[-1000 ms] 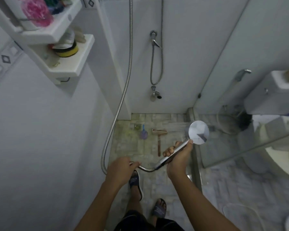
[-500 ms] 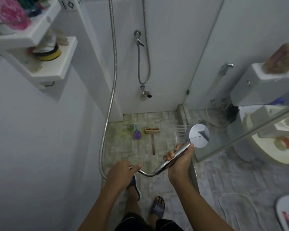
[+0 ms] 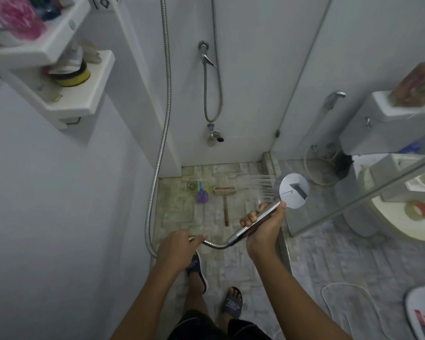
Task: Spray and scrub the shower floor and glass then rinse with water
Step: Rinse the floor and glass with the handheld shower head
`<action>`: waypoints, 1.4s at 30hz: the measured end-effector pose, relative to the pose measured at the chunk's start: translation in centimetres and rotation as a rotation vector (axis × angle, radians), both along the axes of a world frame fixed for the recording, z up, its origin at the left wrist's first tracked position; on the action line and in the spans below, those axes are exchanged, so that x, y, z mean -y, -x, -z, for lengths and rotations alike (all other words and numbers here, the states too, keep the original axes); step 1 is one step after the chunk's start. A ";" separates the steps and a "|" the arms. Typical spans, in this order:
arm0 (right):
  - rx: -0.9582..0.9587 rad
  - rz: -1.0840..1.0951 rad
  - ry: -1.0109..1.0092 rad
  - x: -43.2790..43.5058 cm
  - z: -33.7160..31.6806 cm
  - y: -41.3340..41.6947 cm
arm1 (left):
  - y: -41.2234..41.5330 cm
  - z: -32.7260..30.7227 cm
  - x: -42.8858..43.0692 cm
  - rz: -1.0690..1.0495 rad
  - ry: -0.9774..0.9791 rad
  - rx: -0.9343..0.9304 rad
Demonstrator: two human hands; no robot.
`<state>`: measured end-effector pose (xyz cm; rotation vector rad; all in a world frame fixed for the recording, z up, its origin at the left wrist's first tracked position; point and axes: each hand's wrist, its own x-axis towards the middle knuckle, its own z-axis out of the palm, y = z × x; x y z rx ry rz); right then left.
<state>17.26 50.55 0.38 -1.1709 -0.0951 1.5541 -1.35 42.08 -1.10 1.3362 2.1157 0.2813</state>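
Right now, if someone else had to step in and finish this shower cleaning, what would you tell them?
Right hand grips the shower head by its handle; water sprays leftward over the shower floor.
Left hand holds the hose.
Scrub brush lies unheld on the floor near the drain, so scrubbing looks done.
Rinsing is under way.
Left: rinse the greenish floor patches and the glass panel.
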 end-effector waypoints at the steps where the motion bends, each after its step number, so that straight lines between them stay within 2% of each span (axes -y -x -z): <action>1: 0.001 0.004 -0.005 -0.3 -0.1 0.0 | -0.1 -0.1 -0.2 -0.003 -0.003 -0.009; 19: 0.082 0.022 -0.073 -3.3 -0.6 -0.5 | -1.3 0.4 -3.6 0.006 -0.003 -0.061; 34: 0.089 0.041 -0.053 -5.8 -0.6 -0.6 | -1.5 0.3 -6.4 0.022 0.019 -0.052; 42: 0.073 0.009 -0.030 -8.7 0.3 2.0 | 1.1 0.7 -8.4 -0.010 0.048 -0.041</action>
